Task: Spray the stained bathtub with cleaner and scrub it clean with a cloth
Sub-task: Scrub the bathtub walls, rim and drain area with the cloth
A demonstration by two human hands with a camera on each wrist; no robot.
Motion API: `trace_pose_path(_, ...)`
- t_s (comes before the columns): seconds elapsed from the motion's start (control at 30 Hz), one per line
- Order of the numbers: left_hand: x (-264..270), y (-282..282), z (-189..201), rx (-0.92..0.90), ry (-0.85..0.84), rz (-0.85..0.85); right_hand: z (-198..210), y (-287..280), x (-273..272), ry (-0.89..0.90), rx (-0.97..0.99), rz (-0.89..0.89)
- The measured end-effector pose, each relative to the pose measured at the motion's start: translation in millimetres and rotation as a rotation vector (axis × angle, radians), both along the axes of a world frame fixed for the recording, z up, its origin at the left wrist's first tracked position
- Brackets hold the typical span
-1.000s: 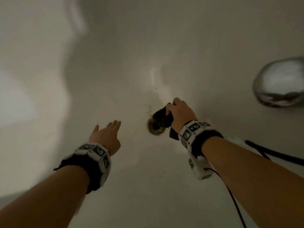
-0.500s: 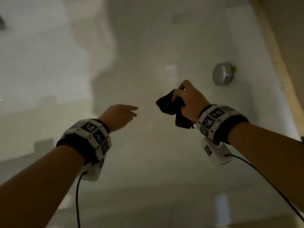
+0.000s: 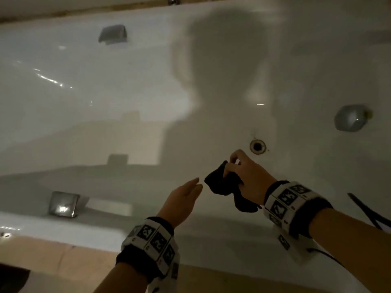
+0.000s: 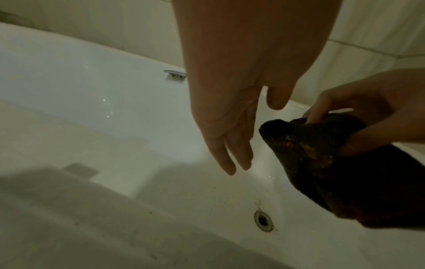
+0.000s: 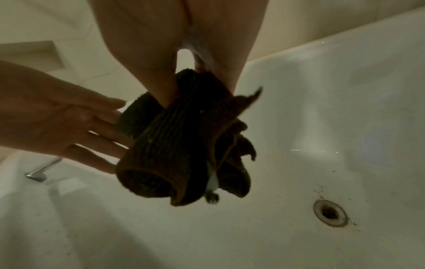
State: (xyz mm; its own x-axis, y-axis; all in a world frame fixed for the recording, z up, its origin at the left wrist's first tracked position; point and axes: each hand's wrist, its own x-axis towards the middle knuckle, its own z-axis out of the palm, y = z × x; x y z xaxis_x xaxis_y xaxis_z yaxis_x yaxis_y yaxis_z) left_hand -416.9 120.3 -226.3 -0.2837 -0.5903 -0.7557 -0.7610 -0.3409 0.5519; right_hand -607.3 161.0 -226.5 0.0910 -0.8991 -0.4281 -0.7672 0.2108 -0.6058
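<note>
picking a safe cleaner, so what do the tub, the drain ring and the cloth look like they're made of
Tub: glossy white, likely acrylic or enamel; sharp light glints, but the look can't tell which.
Drain ring: metal, dull and grimy, with dark specks around it.
Cloth: dark ribbed fabric, probably microfibre, with yellowish grime; the right hand grips it.

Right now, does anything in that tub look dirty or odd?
Yes: dark specks ring the drain on the bathtub floor, and the dark cloth in the right hand carries orange-brown grime.
</note>
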Motion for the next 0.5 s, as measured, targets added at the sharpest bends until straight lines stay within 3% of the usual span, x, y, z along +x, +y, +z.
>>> trace_pose_path(0.07,5,4,-1,0.019,0.076,0.119,3,3,11,-0.029,-0.04,0.022)
trace_pose_path(0.27,1,14,-9,-0.015,0.211,0.198,9,27,35,-0.095,-0.108,-0.002)
trace_pose_path(0.5,32,15,-16,-0.205,0.268,0.113,-9,41,66,-0.155,0.056,-0.193)
